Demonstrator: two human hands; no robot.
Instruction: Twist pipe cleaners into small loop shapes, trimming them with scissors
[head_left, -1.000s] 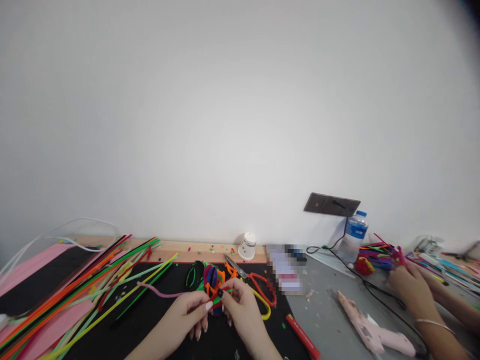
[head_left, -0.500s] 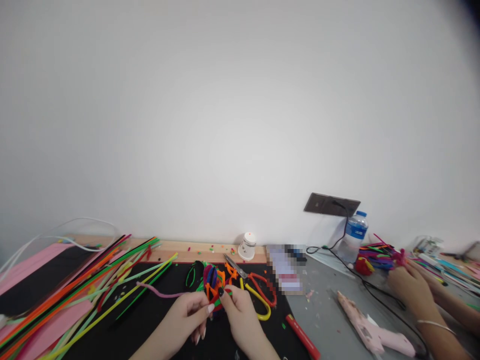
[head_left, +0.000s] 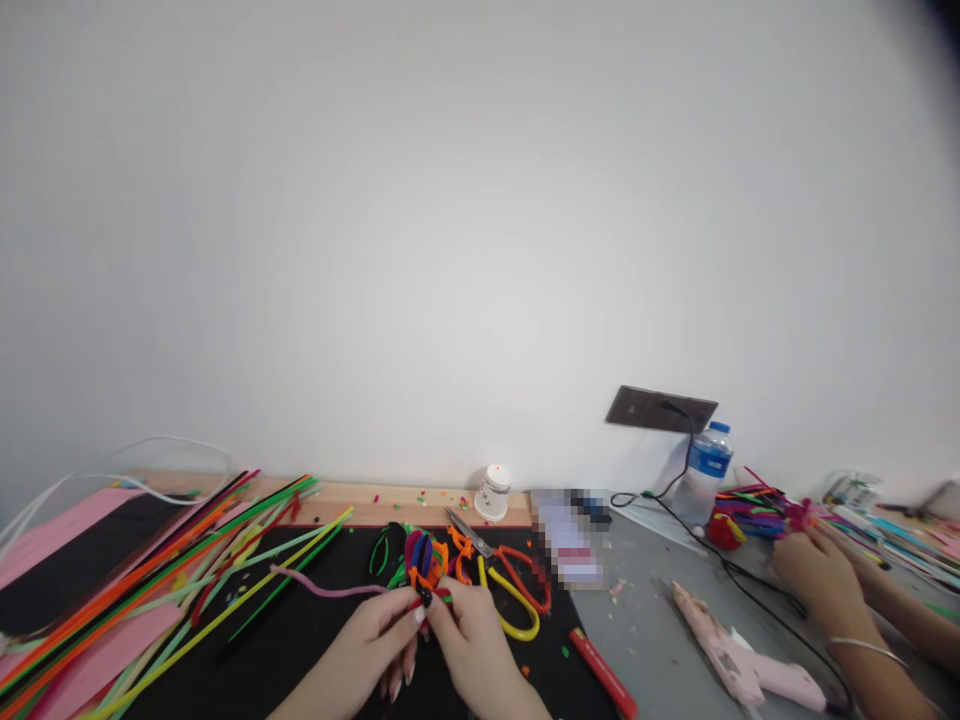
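Note:
My left hand [head_left: 373,637] and my right hand [head_left: 474,632] meet over the black mat [head_left: 255,660], thumbs and fingertips pinched together. Between them is a short piece of red pipe cleaner [head_left: 441,596], mostly covered by the fingers. Just beyond my fingertips lies a cluster of looped pipe cleaners [head_left: 421,552] in purple, blue and orange. Green pipe cleaner loops [head_left: 386,553] are to its left. A mauve pipe cleaner [head_left: 326,590] runs towards my left hand. Right of my hands are scissors [head_left: 514,590] with red and yellow handles, blades pointing away.
Many long pipe cleaners [head_left: 165,590] lie at left. A white paper cup [head_left: 493,493] stands by the wall. At right are a red tube [head_left: 602,672], a pink glue gun [head_left: 739,660] with its cable, a water bottle [head_left: 705,475], and another person's hands [head_left: 814,580].
My fingertips have drawn closer together over the red pipe cleaner, covering more of it. My right hand has shifted slightly left. The scissors and cup stay in place.

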